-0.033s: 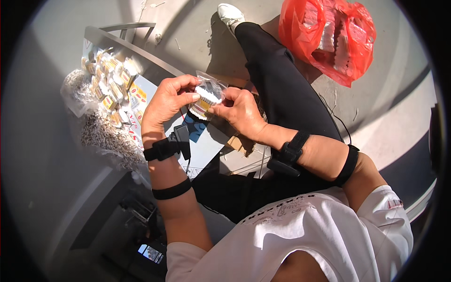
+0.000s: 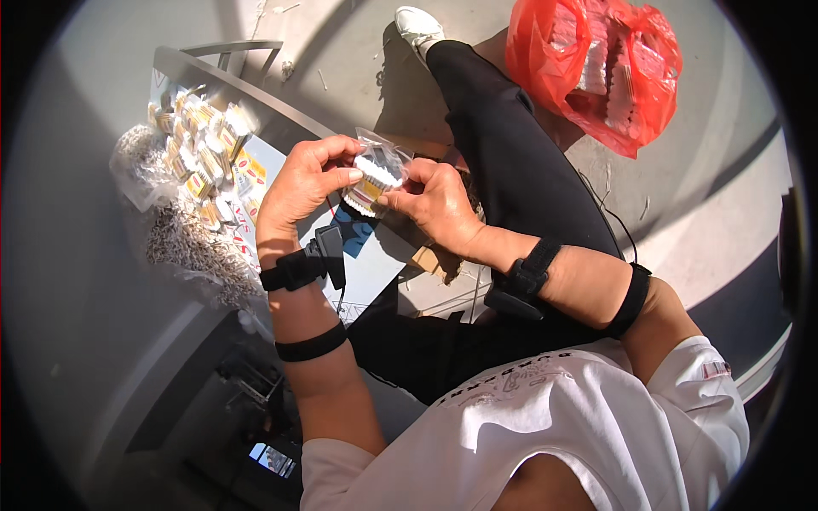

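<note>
Left hand (image 2: 298, 183): thumb and index pinching the left edge of a small clear bag (image 2: 376, 181). Right hand (image 2: 441, 204): thumb and curled fingers closed on the bag's right side, thumb lower, index a bit higher. So the bag sits between the 2 sets of fingertips, gripped from 2 sides, in front of the body.

Contents: white-tipped sticks packed tight, white ends showing toward the top and bottom, yellow strip between. Loose clear film sticks up past the fingertips; can't tell if the mouth is sealed.

Left of the left fingers, well apart: heap of similar packs (image 2: 203, 157), yellow labels showing. Body side of that heap, also left of the fingers: mass of loose thin sticks (image 2: 192, 243), too fine to make out singly.

Just body side of the fingers: dark blue patterned piece (image 2: 356, 235), over a white surface (image 2: 362, 285). Cardboard (image 2: 436, 262) near the right hand, body side of its fingers.

Grey metal rail (image 2: 247, 98) runs beyond the left fingers, off to far left. Black-trousered leg (image 2: 520, 162) is right of the right fingers. Red plastic bag (image 2: 537, 72), far right and beyond the fingers, holds pink and white packs (image 2: 625, 94).

1 black strap-on device on each wrist.
</note>
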A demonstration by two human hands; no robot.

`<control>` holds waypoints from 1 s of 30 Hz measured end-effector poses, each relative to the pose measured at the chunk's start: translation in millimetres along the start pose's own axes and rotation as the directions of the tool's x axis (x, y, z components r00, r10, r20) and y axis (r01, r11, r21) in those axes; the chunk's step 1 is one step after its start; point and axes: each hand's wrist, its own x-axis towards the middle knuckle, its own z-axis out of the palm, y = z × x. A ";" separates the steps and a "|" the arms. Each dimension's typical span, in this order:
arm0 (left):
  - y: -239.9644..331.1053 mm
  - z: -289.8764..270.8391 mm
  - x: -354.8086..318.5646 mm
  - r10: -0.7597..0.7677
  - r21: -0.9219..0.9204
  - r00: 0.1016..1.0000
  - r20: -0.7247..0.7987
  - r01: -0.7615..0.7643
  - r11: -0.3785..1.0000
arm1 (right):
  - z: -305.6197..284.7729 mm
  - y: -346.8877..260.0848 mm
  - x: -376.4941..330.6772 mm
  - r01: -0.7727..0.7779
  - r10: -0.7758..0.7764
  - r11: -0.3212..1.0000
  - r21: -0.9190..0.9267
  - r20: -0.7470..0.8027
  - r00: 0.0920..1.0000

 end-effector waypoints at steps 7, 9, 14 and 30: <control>-6.6 1.4 -6.9 0.008 0.020 1.000 -0.015 -0.008 1.000 | 8.9 3.6 -7.6 0.033 -0.040 0.996 -0.080 -0.096 0.995; -13.1 1.2 -10.0 0.003 0.014 0.999 -0.054 -0.002 1.000 | 11.9 4.7 -8.7 0.029 -0.037 0.995 -0.091 -0.098 0.995; -20.5 8.8 -13.2 0.087 0.076 0.988 -0.132 -0.077 0.994 | 15.5 12.8 -8.4 0.077 -0.086 0.995 -0.071 -0.145 0.986; -30.2 6.6 -12.2 0.228 0.330 0.965 -0.128 -0.175 0.927 | 19.5 5.0 -13.4 0.030 -0.068 0.979 -0.201 -0.184 0.981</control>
